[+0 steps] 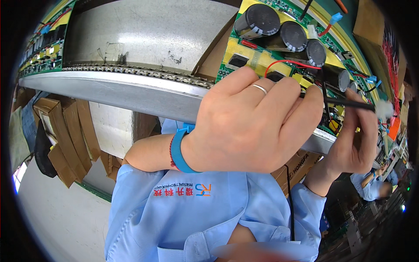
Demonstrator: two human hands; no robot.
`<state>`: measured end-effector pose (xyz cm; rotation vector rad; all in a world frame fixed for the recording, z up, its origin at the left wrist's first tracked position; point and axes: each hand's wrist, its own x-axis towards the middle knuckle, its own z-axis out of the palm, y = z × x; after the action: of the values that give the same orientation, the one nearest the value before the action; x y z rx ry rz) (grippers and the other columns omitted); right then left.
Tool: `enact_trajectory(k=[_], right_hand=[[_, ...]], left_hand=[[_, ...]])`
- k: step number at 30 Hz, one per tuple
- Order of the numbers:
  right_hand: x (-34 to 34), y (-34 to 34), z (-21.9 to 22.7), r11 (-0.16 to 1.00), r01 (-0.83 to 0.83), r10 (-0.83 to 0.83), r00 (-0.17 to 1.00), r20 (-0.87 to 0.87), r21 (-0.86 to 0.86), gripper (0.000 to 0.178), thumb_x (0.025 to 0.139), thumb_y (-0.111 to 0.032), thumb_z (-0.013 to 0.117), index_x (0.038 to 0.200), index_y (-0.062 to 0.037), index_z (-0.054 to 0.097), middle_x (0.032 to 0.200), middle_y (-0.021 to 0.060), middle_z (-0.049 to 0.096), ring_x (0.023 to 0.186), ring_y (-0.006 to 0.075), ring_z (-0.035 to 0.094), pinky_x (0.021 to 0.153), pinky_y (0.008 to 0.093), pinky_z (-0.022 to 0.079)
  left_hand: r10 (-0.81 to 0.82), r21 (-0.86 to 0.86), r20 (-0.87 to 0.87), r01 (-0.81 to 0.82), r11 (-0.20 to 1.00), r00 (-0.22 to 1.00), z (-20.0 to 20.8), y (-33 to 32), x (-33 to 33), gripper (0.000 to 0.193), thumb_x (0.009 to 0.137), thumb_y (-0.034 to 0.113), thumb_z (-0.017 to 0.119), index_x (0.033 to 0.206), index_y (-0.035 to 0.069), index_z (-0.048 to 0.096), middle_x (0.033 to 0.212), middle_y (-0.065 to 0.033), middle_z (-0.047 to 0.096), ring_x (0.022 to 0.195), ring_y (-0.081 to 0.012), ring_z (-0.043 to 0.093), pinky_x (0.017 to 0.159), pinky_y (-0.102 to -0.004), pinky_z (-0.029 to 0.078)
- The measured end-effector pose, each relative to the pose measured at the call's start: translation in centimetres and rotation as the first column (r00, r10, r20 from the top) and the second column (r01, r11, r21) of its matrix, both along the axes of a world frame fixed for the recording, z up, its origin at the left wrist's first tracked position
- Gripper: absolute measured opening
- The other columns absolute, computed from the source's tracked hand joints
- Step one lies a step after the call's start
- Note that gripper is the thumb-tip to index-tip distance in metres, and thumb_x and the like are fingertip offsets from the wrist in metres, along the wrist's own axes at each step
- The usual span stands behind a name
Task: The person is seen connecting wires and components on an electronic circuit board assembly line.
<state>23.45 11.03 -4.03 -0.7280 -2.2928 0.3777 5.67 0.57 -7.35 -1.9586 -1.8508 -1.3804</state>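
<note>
A green circuit board [235, 48] with yellow patches and large black cylindrical capacitors [288, 37] lies on the conveyor in front of me. My left hand [253, 122], with a ring and a blue wristband, is curled over the board's near edge, its fingertips pinching one end of a thin black cable [345, 102]. My right hand [353, 139] grips the same cable further right, just before its white connector [384, 109]. A red wire [288, 63] loops over the board just above my left knuckles.
A metal conveyor rail [113, 89] with a chain [131, 70] runs left. Another board [41, 52] sits at the far left. Cardboard boxes [65, 131] stand under the line. A person in a light blue shirt [371, 185] works at the lower right. Red wire bundles [393, 61] hang right.
</note>
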Motion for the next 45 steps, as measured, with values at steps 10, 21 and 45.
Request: enact_trajectory(k=[10,21,45], right_hand=[[-2.2,1.5,0.6,0.917,-0.25,0.101,0.899,0.426,0.311,0.039,0.074,0.007,0.056,0.111,-0.0007,0.067,0.109,0.0115,0.068,0.107,0.0307,0.063,0.092,0.0391,0.048],[-0.7,-2.1,1.8,0.936,-0.304,0.289,0.951,0.109,0.177,0.025,0.075,0.002,0.063,0.099,-0.0004,0.071,0.095,0.0116,0.071,0.084,0.0268,0.067,0.074,0.0359,0.053],[-2.8,-6.0,-2.4,0.916,-0.327,0.149,0.816,0.559,0.234,0.036,0.082,-0.021,0.056,0.115,-0.0056,0.058,0.101,0.0059,0.061,0.061,0.0155,0.058,0.046,0.0286,0.045]], left_hand=[[0.044,-0.101,-0.272,-0.074,0.992,0.961,0.3,0.3,0.5,0.011,0.064,0.013,0.061,0.073,0.009,0.057,0.071,-0.0019,0.052,0.049,-0.0121,0.047,0.05,-0.0274,0.032],[0.141,-0.407,-0.155,-0.193,0.893,0.978,0.3,-3.8,-5.7,0.016,0.085,0.002,0.06,0.099,0.006,0.068,0.091,-0.0053,0.067,0.077,-0.0233,0.061,0.071,-0.0336,0.039],[-0.269,-0.507,0.082,0.272,0.818,0.96,0.0,-0.5,-3.8,0.036,0.074,-0.007,0.055,0.107,0.001,0.065,0.094,-0.0152,0.064,0.089,-0.033,0.061,0.077,-0.039,0.042]])
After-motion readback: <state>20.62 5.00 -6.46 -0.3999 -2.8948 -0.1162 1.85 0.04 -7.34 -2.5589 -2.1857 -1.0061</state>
